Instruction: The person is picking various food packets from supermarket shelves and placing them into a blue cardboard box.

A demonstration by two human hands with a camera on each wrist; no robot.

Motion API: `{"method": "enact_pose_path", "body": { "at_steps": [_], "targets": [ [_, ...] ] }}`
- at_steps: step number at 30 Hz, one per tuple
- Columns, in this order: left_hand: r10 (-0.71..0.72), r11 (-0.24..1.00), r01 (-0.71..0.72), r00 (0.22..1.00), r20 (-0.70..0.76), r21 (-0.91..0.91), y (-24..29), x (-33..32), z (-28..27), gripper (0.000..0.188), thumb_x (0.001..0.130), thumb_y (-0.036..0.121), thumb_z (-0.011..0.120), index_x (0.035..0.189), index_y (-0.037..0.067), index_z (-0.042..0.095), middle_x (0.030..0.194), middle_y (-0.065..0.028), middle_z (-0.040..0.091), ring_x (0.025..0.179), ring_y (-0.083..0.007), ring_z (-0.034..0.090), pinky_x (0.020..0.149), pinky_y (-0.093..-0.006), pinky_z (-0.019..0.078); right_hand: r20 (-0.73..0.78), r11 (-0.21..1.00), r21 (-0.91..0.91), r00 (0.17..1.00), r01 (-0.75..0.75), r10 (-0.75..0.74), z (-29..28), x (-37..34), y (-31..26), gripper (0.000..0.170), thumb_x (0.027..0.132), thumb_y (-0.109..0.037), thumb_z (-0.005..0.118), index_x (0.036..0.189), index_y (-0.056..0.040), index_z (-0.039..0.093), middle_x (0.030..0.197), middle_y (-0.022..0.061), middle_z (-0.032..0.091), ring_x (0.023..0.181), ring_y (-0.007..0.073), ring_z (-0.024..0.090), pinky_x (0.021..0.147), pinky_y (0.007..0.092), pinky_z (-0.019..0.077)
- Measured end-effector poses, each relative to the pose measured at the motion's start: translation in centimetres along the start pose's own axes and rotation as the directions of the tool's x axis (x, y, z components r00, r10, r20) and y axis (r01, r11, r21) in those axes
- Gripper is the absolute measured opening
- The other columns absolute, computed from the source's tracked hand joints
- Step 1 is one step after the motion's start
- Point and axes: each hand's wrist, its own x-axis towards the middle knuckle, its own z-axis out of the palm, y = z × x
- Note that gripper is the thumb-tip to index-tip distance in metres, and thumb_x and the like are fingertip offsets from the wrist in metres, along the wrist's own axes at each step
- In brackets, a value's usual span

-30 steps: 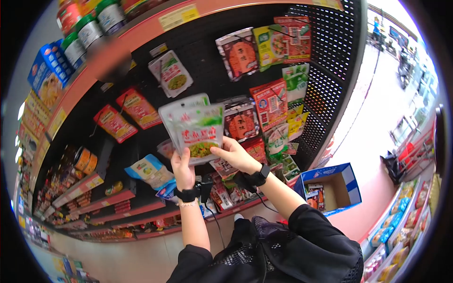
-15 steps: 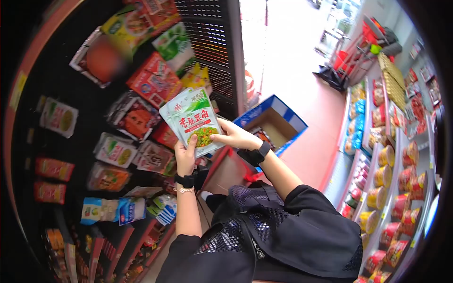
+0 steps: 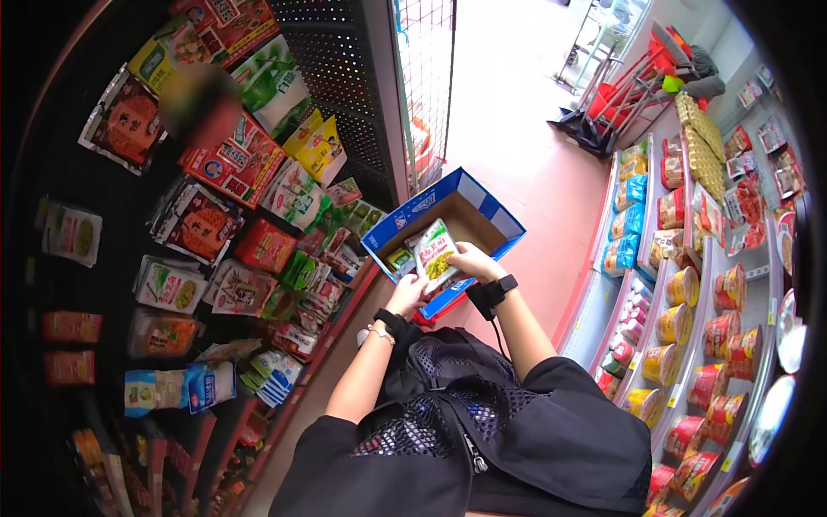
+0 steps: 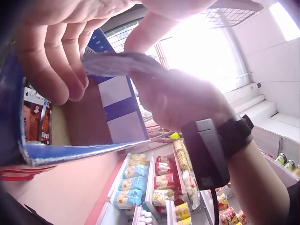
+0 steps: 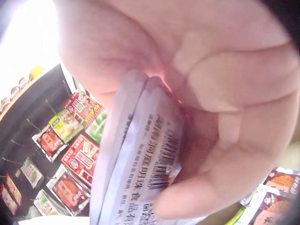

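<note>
- Glossy packets hang at nine o'clock.
- My left hand pinches the lower edge of stacked, flat food pouches, at their seven o'clock.
- The pouches sit tilted over a blue cardboard box.
- At their three, my right hand grips them.
- Round noodle cups stand at four.

White-and-green packets with red lettering, a blue-and-brown box
</note>
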Motion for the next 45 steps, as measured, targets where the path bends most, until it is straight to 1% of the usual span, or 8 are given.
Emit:
{"method": "enact_pose_path", "body": {
  "at_steps": [9, 16, 26, 30, 32, 36, 37, 45],
  "targets": [
    [0.005, 1.0, -0.005, 0.999, 0.035, 0.018, -2.9, -0.2, -0.8, 0.035, 0.075, 0.02, 0.048, 0.103, 0.0, 0.041, 0.087, -0.0074, 0.051, 0.078, -0.0133, 0.048, 0.06, -0.0224, 0.0411, -0.016, 0.947, -0.19, 0.965, -0.259, 0.261, 0.4, 8.0, 4.4, 0.02, 0.069, -0.006, 0.046, 0.087, 0.0016, 0.05, 0.077, 0.011, 0.056, 0.06, 0.0172, 0.056, 0.042, 0.0264, 0.0468],
    [0.106, 0.994, -0.106, 0.994, 0.004, -0.009, -4.3, -2.5, -2.5, 0.024, 0.074, 0.015, 0.048, 0.094, 0.002, 0.048, 0.084, -0.0062, 0.051, 0.071, -0.0118, 0.049, 0.062, -0.0266, 0.043, 0.134, 0.838, -0.545, 0.983, -0.029, 0.122, 0.7, 18.5, 12.0, 0.022, 0.066, -0.002, 0.048, 0.087, 0.002, 0.05, 0.076, 0.0141, 0.055, 0.059, 0.0237, 0.055, 0.043, 0.0342, 0.0453],
    [0.183, 0.977, -0.198, 0.968, -0.169, -0.074, -5.5, -7.6, -7.3, 0.013, 0.075, 0.014, 0.047, 0.084, 0.006, 0.049, 0.073, -0.0018, 0.052, 0.059, -0.007, 0.046, 0.046, -0.0201, 0.037, 0.241, 0.927, -0.259, 0.912, -0.27, 0.333, -0.4, 22.1, 21.4, 0.029, 0.067, 0.001, 0.042, 0.095, -0.0027, 0.049, 0.075, 0.0134, 0.055, 0.057, 0.0271, 0.053, 0.046, 0.0365, 0.0432],
    [0.157, 0.986, -0.165, 0.971, -0.178, -0.03, -7.2, -7.6, -9.7, 0.019, 0.077, 0.022, 0.044, 0.088, 0.008, 0.05, 0.081, 0.0008, 0.052, 0.066, -0.0061, 0.048, 0.052, -0.0187, 0.0384, 0.067, 0.311, -0.948, 0.914, -0.066, 0.399, 2.0, 20.1, 15.8, 0.019, 0.068, -0.012, 0.047, 0.083, -0.0027, 0.054, 0.074, 0.013, 0.054, 0.063, 0.0248, 0.052, 0.049, 0.0316, 0.0413],
    [0.157, 0.985, -0.166, 0.972, -0.174, -0.041, -6.8, -7.7, -10.9, 0.019, 0.077, 0.023, 0.045, 0.088, 0.008, 0.05, 0.082, 0.0007, 0.052, 0.066, -0.0062, 0.048, 0.053, -0.019, 0.0388, 0.112, 0.853, -0.389, 0.902, -0.347, 0.417, 3.1, 18.8, 14.5, 0.022, 0.071, -0.02, 0.047, 0.086, -0.004, 0.051, 0.076, 0.011, 0.053, 0.068, 0.0235, 0.053, 0.057, 0.0323, 0.0435],
    [0.177, 0.982, -0.185, 0.969, -0.173, -0.029, -4.5, -9.1, -13.6, 0.019, 0.077, 0.023, 0.046, 0.089, 0.008, 0.049, 0.083, 0.0007, 0.052, 0.066, -0.0061, 0.049, 0.054, -0.0195, 0.0394, 0.651, 0.823, 0.205, 0.701, -0.53, 0.29, 4.6, 15.3, 9.1, 0.019, 0.075, -0.018, 0.043, 0.086, -0.0039, 0.048, 0.079, 0.0109, 0.052, 0.071, 0.0228, 0.052, 0.059, 0.0342, 0.0434],
    [0.207, 0.974, -0.22, 0.961, -0.183, -0.051, -3.8, -9.7, -14.6, 0.019, 0.077, 0.022, 0.045, 0.089, 0.008, 0.049, 0.082, 0.0006, 0.052, 0.066, -0.006, 0.049, 0.055, -0.0193, 0.0394, 0.217, 0.957, 0.003, 0.935, -0.289, 0.282, 7.4, 12.0, 6.2, 0.016, 0.074, -0.015, 0.043, 0.084, -0.0042, 0.05, 0.075, 0.0088, 0.053, 0.067, 0.0194, 0.052, 0.057, 0.0306, 0.0434],
    [0.615, 0.73, -0.681, 0.69, -0.382, -0.058, 3.9, -18.0, -25.0, 0.014, 0.079, 0.012, 0.041, 0.089, 0.005, 0.048, 0.082, -0.0005, 0.052, 0.072, -0.0064, 0.049, 0.061, -0.018, 0.0398, -0.257, 0.948, 0.091, 0.927, 0.304, -0.272, 12.5, 11.9, 2.3, 0.007, 0.07, -0.004, 0.044, 0.068, -0.0032, 0.05, 0.051, 0.0035, 0.047, 0.04, 0.0092, 0.043, 0.034, 0.0193, 0.0311]
  ]
}}
